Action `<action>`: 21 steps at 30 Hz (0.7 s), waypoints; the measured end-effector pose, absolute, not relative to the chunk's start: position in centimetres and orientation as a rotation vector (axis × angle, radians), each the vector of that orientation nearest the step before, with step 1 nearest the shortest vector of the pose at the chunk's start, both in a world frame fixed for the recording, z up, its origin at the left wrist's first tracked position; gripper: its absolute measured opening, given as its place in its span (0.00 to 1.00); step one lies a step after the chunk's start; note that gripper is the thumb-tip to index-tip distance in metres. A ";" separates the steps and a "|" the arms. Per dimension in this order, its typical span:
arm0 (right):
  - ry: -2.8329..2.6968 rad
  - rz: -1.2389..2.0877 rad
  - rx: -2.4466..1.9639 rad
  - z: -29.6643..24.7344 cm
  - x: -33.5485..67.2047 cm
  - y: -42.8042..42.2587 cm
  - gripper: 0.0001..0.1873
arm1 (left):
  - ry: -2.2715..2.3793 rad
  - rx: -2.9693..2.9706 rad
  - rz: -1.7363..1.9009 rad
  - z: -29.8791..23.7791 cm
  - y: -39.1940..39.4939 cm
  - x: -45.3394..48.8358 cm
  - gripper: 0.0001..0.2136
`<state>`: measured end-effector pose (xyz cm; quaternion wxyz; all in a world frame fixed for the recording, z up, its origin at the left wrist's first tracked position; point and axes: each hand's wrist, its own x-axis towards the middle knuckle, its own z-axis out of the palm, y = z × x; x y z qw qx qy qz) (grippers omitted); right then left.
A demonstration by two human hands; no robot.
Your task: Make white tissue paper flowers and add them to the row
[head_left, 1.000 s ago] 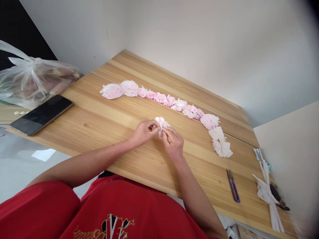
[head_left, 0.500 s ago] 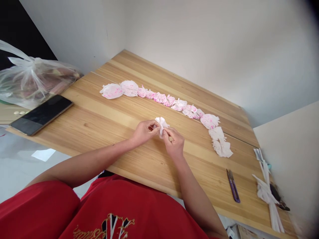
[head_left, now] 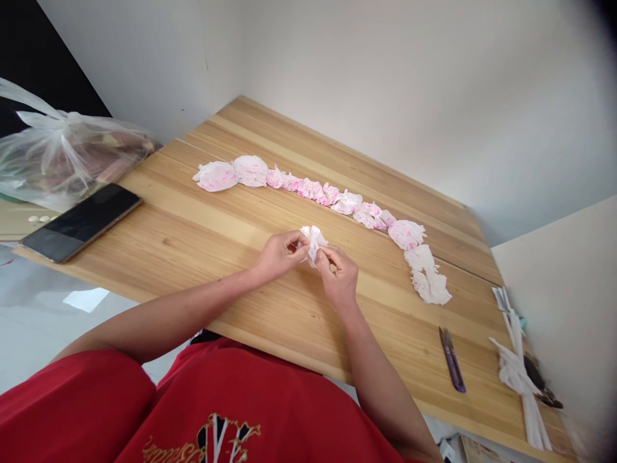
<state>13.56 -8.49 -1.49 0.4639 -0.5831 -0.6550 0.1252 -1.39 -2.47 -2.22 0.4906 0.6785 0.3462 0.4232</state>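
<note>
Pale, plain walls (head_left: 361, 83) rise behind a wood table (head_left: 207, 241), its planks streaked with light and dark grain. Past the left edge sits a knotted bag (head_left: 62, 157) of thin, see-through plastic; near it, at the near left corner, lies a phone (head_left: 81, 222), flat and glossy black. An arc of puffs (head_left: 311, 190) crosses from the left side toward the right edge: crinkled, white with pink blotches, some rounded, some frilled. Between that arc and the near edge, the left hand (head_left: 279, 256) pinches the left side of a white ruffle (head_left: 313, 239), thin and seemingly paper. The right hand (head_left: 340, 276) pinches its right side. It lies directly between both sets of fingertips, neither hand clearly nearer, its long axis running roughly toward the far edge. Toward the near right corner lie slim, purple-handled snips (head_left: 452, 363), then limp, knotted white strips (head_left: 517, 376) along the right edge.
</note>
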 end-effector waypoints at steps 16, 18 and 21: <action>-1.053 0.713 -1.441 -1.7 14.0 -7.8 0.13 | 0.816 1.431 0.961 -2.4 -2.0 -1.5 0.10; -1.146 0.650 -1.450 -1.7 14.0 -7.9 0.12 | 0.805 1.475 0.956 -2.3 -2.0 -1.6 0.12; -1.401 0.458 -1.445 -1.8 13.7 -8.2 0.11 | 0.880 1.637 0.990 -2.2 -2.3 -1.6 0.13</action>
